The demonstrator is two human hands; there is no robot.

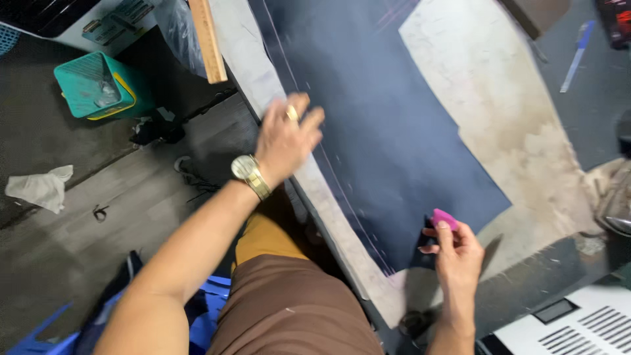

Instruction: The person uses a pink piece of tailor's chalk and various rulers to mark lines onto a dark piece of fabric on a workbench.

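Brown-trousered knees sit at the table's edge. Left hand [287, 141], fingers spread, presses flat on the dark navy cloth sheet [374, 131] near its chalk line. Right hand [455, 253] pinches a small pink tailor's chalk [444, 217] at the cloth's near corner.

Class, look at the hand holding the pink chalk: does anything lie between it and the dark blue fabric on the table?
Nothing visible does. The right hand holds the pink chalk right at the near corner of the dark blue fabric. The left hand rests further along the fabric's edge, out of the way.
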